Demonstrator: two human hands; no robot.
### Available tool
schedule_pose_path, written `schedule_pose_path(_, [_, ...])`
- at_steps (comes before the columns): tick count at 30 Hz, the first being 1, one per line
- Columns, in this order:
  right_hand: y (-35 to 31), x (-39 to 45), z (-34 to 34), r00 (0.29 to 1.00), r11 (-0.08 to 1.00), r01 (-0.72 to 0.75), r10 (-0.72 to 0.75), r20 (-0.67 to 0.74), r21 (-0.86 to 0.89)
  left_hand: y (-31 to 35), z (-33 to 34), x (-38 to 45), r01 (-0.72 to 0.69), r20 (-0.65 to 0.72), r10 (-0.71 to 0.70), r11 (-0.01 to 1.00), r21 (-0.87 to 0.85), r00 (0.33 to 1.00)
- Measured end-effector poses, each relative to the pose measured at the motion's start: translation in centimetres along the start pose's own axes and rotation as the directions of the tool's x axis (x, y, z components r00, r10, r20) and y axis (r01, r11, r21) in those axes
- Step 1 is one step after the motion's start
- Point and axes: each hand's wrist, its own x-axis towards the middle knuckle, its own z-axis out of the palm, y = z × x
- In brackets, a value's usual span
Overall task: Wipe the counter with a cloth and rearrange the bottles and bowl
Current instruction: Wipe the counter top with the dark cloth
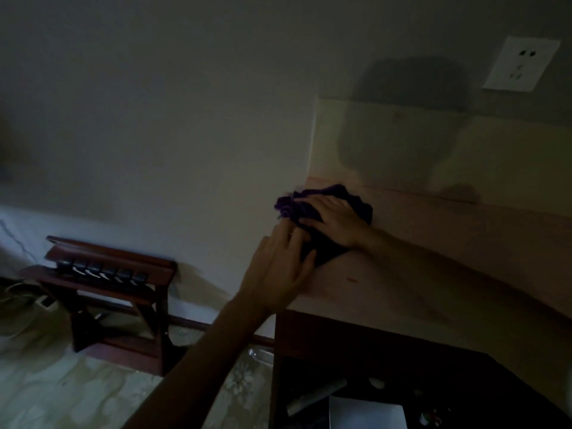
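The purple cloth [322,212] lay bunched at the far left corner of the pale wooden counter [464,258], close to where the counter met the wall [185,119]. Its long axis ran from the far left, where the crumpled folds stuck out past the fingertips, toward the near right, where a darker flap trailed back toward the person and ended in a rough point on the counter top.

The right hand [335,219] lay flat on top of the cloth, fingers spread and pointing left, palm pressing down rather than clenched around it; most of the cloth sat under and ahead of that palm. The left hand [283,269] was at the counter's left edge, fingers extended and loosely together, its fingertips touching the near part of the cloth; whether it pinched any fabric could not be told in the dim light.

Below the counter, an open dark compartment [402,382] held a white sheet [368,411], a pale stick-like object [315,396] and some small items too dim to name. A dark wooden luggage rack [111,292] stood on the floor to the left, against the wall. A white wall socket [521,65] sat above the counter's pale backsplash [510,156].
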Motion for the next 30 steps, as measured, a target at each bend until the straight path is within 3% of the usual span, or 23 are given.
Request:
schedule_pose_path(3, [3.6,5.4,-0.3,1.0,1.0,-0.027,0.027,-0.011,0.006,1.5,1.9,2.3,-0.099,0.057,0.096,0.993,0.062,0.994])
schedule_pose_path(8, [7.5,9.4,-0.1,0.998,0.996,0.066,-0.066,-0.01,-0.062,3.5,4.5,3.4,-0.172,0.19,0.155,0.982,0.079,0.97])
schedule_pose_path(16, [8.2,9.0,-0.2,0.986,0.98,0.169,-0.168,0.015,-0.106,7.8,5.5,3.4,-0.127,0.188,0.103,0.985,0.119,0.977])
schedule_pose_path(24, [15.8,0.6,-3.8,0.99,0.986,0.144,-0.143,0.016,-0.085,17.6,8.9,4.2,-0.152,0.253,0.115,0.98,0.131,0.961])
schedule_pose_path(30, [26.0,-9.9,-8.7,1.0,0.995,-0.004,0.003,-0.009,-0.101,22.4,11.2,4.7,-0.155,0.285,0.097,0.97,0.189,0.954])
